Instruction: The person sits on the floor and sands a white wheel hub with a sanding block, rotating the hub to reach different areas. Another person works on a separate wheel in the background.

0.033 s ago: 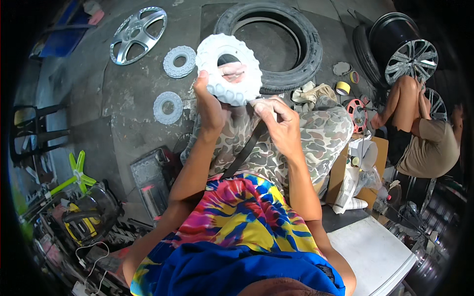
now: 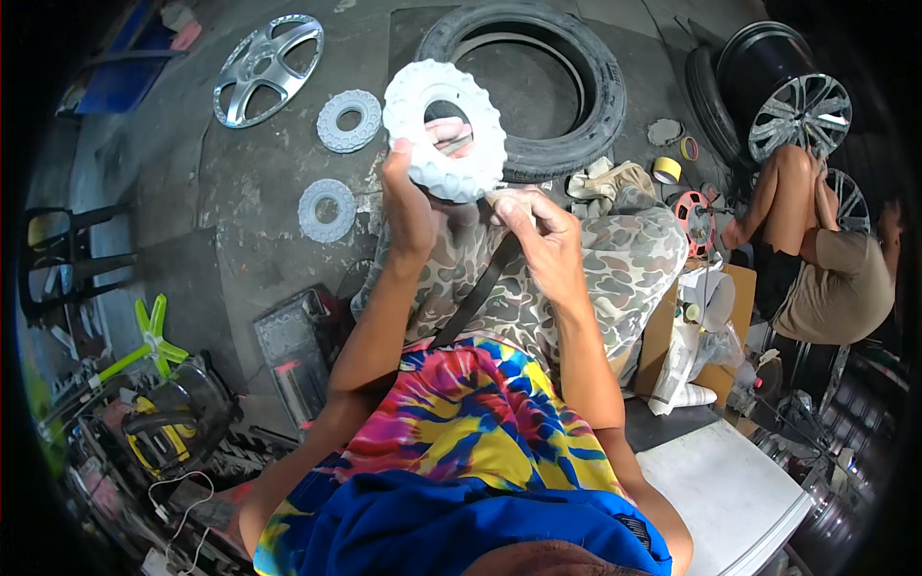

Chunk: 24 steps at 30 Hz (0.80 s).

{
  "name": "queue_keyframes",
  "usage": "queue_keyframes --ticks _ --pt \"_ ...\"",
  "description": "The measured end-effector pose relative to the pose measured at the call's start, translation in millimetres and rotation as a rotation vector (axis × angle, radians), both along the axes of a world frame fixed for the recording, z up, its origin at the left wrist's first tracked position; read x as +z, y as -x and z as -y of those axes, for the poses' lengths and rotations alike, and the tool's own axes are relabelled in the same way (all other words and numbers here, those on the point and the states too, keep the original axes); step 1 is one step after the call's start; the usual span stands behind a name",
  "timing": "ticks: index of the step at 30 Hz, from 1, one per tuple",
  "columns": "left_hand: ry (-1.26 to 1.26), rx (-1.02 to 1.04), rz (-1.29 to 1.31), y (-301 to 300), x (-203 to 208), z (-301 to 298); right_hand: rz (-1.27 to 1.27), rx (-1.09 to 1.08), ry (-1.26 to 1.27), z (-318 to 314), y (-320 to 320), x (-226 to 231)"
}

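Note:
My left hand (image 2: 411,206) grips a white ring shaped like a small knobby tyre (image 2: 403,110), thumb on its near left side. Its fingers reach behind the ring and show through the central hole. The ring is held up above my lap, tilted, with its lugged tread partly turned toward me. At its lower right edge is my right hand (image 2: 541,226), fingers pinched together. Whatever lies in that pinch, if anything, is too small to tell. Two similar grey rings, one upper (image 2: 349,121) and one lower (image 2: 327,210), lie flat on the floor to the left.
A large black tyre (image 2: 605,96) lies beyond my hands, with a silver five-spoke wheel cover (image 2: 230,106) to its left. At right, another person (image 2: 831,288) sits by a spoked wheel (image 2: 799,117). A cardboard box (image 2: 653,350) and yellow tape roll (image 2: 667,171) are near my right knee.
The white ring has risen slightly and tipped a little, so less of its near tread shows. My right hand stays at its lower right edge.

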<state>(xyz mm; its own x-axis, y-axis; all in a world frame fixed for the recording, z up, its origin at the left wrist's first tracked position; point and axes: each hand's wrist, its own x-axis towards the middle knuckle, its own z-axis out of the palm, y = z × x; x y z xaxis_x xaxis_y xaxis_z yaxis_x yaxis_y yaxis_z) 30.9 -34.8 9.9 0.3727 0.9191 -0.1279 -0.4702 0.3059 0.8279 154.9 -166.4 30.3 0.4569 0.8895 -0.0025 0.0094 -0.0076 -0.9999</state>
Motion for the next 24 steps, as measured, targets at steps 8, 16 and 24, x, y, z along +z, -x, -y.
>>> queue_keyframes --ticks 8,16,24 --pt "0.117 -0.243 0.284 39.0 6.3 -25.3 0.21 -0.139 -0.037 -22.3 -12.0 -20.3" --pt "0.19 -0.126 0.442 33.6 6.0 -39.5 0.719 -0.097 -0.187 -3.3 -3.2 -11.5" --pt "0.338 -0.084 0.492 28.7 -10.7 -44.7 1.001 0.041 -0.171 -12.6 -0.8 -14.9"
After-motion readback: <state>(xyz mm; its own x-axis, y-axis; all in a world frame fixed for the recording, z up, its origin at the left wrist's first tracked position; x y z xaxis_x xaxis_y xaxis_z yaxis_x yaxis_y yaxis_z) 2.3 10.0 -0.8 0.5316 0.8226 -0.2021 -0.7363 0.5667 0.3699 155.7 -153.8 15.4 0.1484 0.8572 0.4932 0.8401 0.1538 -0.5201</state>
